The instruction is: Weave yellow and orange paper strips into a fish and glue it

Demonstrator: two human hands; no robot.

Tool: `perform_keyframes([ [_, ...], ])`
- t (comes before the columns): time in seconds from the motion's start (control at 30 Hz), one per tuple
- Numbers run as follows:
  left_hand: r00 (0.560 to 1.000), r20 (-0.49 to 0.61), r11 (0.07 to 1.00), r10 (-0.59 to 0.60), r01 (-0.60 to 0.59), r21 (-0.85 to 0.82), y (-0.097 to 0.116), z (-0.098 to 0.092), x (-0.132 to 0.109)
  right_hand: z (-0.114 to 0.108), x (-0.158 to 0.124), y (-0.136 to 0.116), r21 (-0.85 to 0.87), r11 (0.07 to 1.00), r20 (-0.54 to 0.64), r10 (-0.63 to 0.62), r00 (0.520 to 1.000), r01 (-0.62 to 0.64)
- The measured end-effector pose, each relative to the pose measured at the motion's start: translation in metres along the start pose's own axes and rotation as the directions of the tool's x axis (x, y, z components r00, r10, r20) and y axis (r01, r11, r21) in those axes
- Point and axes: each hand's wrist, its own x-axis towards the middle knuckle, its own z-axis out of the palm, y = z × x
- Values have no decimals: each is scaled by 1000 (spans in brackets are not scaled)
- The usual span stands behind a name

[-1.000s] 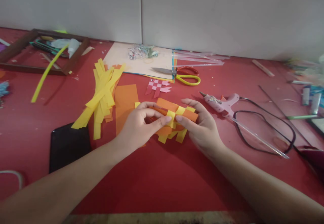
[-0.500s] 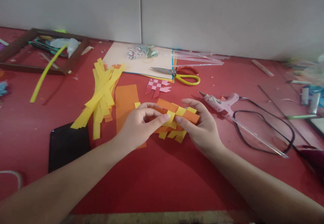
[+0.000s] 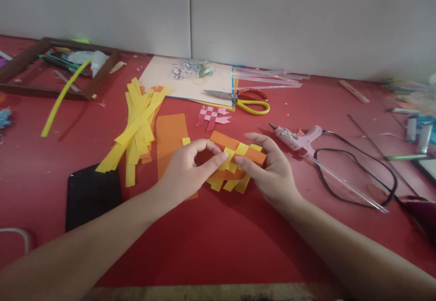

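Observation:
Woven orange and yellow paper strips [image 3: 231, 172] are held above the red table, their loose yellow ends pointing down toward me. My left hand [image 3: 190, 165] pinches the weave at its left side between thumb and fingers. On the right side my right hand [image 3: 272, 165] grips it, thumb on top and fingers behind. Part of the weave is hidden by both hands. An orange paper sheet [image 3: 170, 133] lies partly under my left hand. Just beyond the weave is a small pink and red checkered paper fish [image 3: 211, 115].
A pile of yellow strips [image 3: 136, 128] and a black phone [image 3: 91, 196] lie to the left. Scissors [image 3: 252, 101] rest by stacked paper sheets [image 3: 204, 87]. On the right sits a pink glue gun [image 3: 296, 137] with its looped cord. A brown frame [image 3: 34, 93] stands far left.
The weave has tilted slightly between my hands and its lower yellow ends have shifted a little to the left. Both hands keep their hold in nearly the same place.

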Motion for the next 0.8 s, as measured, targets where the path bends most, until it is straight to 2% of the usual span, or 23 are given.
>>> perform_keyframes([
  [0.3,997,10,997,73,-73,5,-2,1,2,-2,0,-1,-13,1000,14,-8,1000,8],
  [0.57,998,42,997,44,-41,-65,-4,0,3,-2,0,-2,-96,995,-7,-36,999,35],
  [0.8,998,58,994,28,-22,-105,-5,0,3,0,0,-3,-97,992,-3,-80,997,79],
])
